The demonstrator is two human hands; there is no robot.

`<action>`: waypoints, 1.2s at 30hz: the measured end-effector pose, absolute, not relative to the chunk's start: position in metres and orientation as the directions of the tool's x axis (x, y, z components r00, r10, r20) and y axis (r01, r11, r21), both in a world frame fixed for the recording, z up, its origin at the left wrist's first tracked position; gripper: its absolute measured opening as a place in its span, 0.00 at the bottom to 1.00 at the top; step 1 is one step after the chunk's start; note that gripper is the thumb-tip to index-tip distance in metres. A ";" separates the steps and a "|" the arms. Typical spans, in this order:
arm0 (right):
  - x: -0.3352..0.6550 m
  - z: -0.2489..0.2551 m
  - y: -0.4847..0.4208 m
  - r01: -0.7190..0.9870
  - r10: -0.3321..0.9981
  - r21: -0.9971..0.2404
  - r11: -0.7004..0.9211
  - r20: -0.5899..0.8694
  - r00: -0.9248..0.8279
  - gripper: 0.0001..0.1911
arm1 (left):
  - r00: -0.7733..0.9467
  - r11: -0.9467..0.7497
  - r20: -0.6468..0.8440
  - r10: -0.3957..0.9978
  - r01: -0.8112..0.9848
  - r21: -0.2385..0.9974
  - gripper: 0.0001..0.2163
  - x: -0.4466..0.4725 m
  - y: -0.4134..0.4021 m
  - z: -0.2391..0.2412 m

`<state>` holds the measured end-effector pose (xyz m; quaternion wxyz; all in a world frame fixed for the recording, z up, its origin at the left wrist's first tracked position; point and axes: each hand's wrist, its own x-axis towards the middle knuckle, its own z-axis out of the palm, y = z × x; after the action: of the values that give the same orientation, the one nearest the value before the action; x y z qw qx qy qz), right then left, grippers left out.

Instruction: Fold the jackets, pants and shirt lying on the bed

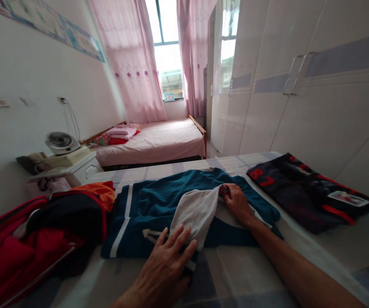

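Observation:
A teal jacket (168, 188) with white stripes lies on the bed in front of me, its grey sleeve (195, 209) folded across the middle. My left hand (168, 259) rests on the lower end of that sleeve, fingers spread and palm down. At the sleeve's upper right end, my right hand (236, 201) has its fingers bent together at a small dark patch with red and white marks. Whether cloth is pinched there is partly hidden by the fingers.
Red and black clothes (59, 235) are heaped at the left. A folded dark garment (313, 188) with red digits lies to the right, before white wardrobe doors (332, 111). Beyond stand a cabinet (84, 169) bearing a fan (61, 142) and a second bed (159, 139).

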<state>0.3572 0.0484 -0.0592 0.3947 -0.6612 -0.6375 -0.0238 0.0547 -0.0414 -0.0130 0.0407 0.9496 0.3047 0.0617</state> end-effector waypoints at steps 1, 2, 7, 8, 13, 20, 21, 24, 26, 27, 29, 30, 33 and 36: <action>0.358 -0.060 0.049 0.860 0.825 -0.495 0.124 0.533 0.188 0.17 | 0.794 -0.803 0.117 0.596 0.586 0.110 0.40 0.052 -0.045 -0.016; 0.358 -0.060 0.050 0.858 0.827 -0.499 0.124 0.530 0.189 0.16 | 0.789 -0.801 0.135 0.599 0.589 0.110 0.40 0.050 -0.049 -0.019; 0.360 -0.058 0.052 0.852 0.838 -0.509 0.126 0.514 0.184 0.16 | 0.777 -0.810 0.246 0.580 0.581 0.077 0.31 0.050 -0.056 -0.025; 0.360 -0.056 0.052 0.852 0.840 -0.509 0.124 0.511 0.183 0.15 | 0.775 -0.816 0.278 0.568 0.575 0.061 0.24 0.051 -0.056 -0.026; 0.361 -0.046 0.050 0.856 0.860 -0.502 0.122 0.484 0.161 0.12 | 0.731 -0.824 0.398 0.554 0.550 0.137 0.13 0.052 -0.047 -0.026; 0.366 -0.014 0.037 0.858 0.852 -0.485 0.166 0.509 0.123 0.07 | 0.363 -0.594 0.471 0.804 0.463 0.658 0.11 0.030 -0.007 0.035; 0.367 -0.010 0.032 0.861 0.830 -0.469 0.196 0.547 0.108 0.07 | 0.296 -0.546 0.459 0.838 0.433 0.717 0.10 0.021 0.004 0.046; 0.367 -0.004 0.010 0.882 0.746 -0.334 0.333 0.665 -0.030 0.05 | 0.148 -0.329 0.296 0.944 0.330 0.885 0.13 -0.012 0.034 0.063; 0.366 -0.007 -0.006 0.898 0.733 -0.212 0.387 0.661 -0.160 0.05 | 0.101 -0.144 0.114 0.988 0.357 0.923 0.17 -0.031 0.044 0.057; 0.365 -0.011 -0.013 0.906 0.744 -0.162 0.391 0.635 -0.208 0.06 | 0.090 -0.081 0.050 0.995 0.391 0.917 0.19 -0.038 0.045 0.051; 0.365 -0.020 -0.023 0.923 0.786 -0.094 0.372 0.561 -0.260 0.08 | 0.098 -0.053 0.010 0.995 0.454 0.889 0.19 -0.047 0.043 0.036; 0.365 -0.024 -0.025 0.932 0.806 -0.075 0.356 0.530 -0.265 0.08 | 0.109 -0.069 0.019 0.994 0.474 0.878 0.19 -0.048 0.041 0.030; 0.368 -0.032 -0.028 0.948 0.831 -0.068 0.311 0.504 -0.237 0.08 | 0.141 -0.151 0.093 0.986 0.501 0.852 0.18 -0.048 0.041 0.021; 0.368 -0.032 -0.029 0.953 0.811 -0.064 0.296 0.545 -0.215 0.08 | 0.153 -0.253 0.201 0.967 0.587 0.769 0.16 -0.048 0.049 0.024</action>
<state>0.3679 -0.0288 -0.0323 0.2474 -0.5758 -0.7659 -0.1440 -0.0482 0.0494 0.0241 0.2709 0.7093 0.5478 0.3512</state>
